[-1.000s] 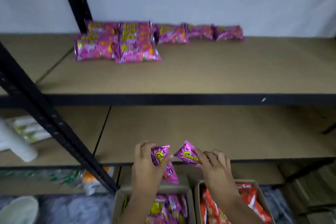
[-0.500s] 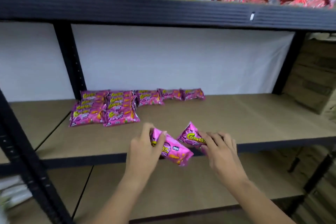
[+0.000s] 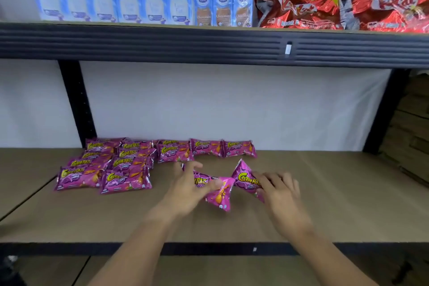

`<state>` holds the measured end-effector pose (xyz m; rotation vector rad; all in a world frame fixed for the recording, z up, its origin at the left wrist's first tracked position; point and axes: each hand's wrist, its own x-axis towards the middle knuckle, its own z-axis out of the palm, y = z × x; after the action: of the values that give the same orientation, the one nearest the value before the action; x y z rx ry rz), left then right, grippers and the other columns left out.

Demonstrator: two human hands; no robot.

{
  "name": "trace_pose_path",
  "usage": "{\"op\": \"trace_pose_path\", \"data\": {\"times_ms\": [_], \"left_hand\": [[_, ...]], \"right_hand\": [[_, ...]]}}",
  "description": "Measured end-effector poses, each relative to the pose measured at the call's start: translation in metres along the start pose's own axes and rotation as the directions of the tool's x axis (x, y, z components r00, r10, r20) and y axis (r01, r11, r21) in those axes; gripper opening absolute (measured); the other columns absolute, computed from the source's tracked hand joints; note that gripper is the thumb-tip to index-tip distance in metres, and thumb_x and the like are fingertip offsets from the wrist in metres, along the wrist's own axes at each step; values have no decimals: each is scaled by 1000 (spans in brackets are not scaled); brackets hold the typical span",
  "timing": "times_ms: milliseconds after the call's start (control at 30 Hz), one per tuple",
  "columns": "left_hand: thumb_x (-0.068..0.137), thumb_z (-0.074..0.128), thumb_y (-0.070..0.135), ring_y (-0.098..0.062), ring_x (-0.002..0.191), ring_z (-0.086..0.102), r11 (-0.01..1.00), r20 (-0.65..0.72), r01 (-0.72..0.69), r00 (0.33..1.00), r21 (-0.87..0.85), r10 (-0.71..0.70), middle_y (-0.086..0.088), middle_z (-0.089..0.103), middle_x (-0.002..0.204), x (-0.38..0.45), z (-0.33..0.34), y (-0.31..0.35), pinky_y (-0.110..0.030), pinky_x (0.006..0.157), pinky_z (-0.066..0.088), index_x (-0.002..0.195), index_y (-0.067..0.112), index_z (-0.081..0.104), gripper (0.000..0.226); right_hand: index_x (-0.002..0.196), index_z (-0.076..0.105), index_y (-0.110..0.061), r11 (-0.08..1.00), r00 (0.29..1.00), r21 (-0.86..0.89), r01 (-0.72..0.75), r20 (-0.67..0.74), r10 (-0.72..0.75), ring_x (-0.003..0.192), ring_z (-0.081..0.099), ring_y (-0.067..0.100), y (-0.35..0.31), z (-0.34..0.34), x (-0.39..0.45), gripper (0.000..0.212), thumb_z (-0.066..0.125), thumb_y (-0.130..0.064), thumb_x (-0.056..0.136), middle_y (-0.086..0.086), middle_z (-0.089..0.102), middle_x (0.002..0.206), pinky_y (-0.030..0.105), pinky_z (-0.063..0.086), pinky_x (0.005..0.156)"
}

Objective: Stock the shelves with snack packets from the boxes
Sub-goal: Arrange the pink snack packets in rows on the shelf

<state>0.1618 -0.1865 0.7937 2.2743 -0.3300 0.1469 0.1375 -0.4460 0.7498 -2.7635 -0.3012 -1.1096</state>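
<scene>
Over a brown board shelf (image 3: 325, 193), the left hand (image 3: 185, 189) grips one pink foil snack packet (image 3: 218, 193); the right hand (image 3: 282, 195) grips another pink packet (image 3: 245, 180).

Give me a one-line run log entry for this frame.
phase: placing | left hand: holds pink packet | right hand: holds second pink packet | both over middle shelf | stocked packets rear-left
</scene>
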Motion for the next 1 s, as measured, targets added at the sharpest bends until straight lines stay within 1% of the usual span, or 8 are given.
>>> {"op": "trace_pose_path", "data": {"times_ms": [100,233,300,400,467,600,767,1000], "left_hand": [[40,94,62,-20,116,42,1000,76,-4,997,3,3,6,19,124,19,6,-6,-36,110,37,118,49,36,98],[58,96,34,-16,123,37,988,-139,-151,980,-35,145,4,23,126,52,26,-23,-23,116,27,112,32,59,65],[62,91,42,-13,128,30,978,-244,-210,947,13,207,1,23,136,71,34,-31,-23,115,23,112,23,65,60],[66,74,65,-28,126,41,946,-363,-226,882,232,300,-4,42,138,101,40,-45,-45,105,41,104,19,71,61],[71,56,72,-33,125,46,866,-331,-197,867,460,373,2,58,121,117,39,-52,-55,96,44,104,20,69,63],[80,47,68,-30,129,54,708,-218,-219,854,672,472,-2,71,108,148,39,-62,-48,111,27,109,15,70,65],[69,81,45,-25,103,66,673,-127,-307,848,673,514,-1,68,103,183,48,-79,-46,115,32,128,19,62,67],[71,83,40,-27,116,59,638,44,-359,890,681,454,0,63,116,214,53,-92,-54,114,28,140,23,44,81]], "right_hand": [[129,59,-28,1000,999,-2,-1,34,1,95,45,20,18,9,12,68,84,-9,70,-5,64,107,33,36,72],[126,59,-30,999,996,-40,-36,85,39,96,47,21,35,25,30,81,86,-1,55,-3,58,110,29,17,74],[124,61,-29,997,996,-50,-51,64,54,95,49,22,38,34,39,88,83,6,46,-2,57,108,28,23,77],[122,64,-25,998,999,-50,-35,37,37,92,53,26,43,48,51,101,74,16,31,0,57,105,31,40,74],[125,62,-25,998,998,-47,-37,41,39,93,54,26,46,57,62,105,68,18,30,-1,58,104,33,44,78],[120,68,-23,997,995,-59,-54,80,59,95,58,27,51,80,86,96,70,14,32,0,62,103,33,43,88],[111,71,-21,998,991,-62,-2,136,10,89,60,25,55,107,114,96,71,11,21,0,64,97,36,52,84],[110,72,-29,999,980,-32,-6,199,12,95,64,23,56,141,138,76,85,1,41,-5,66,96,36,56,83]]}}
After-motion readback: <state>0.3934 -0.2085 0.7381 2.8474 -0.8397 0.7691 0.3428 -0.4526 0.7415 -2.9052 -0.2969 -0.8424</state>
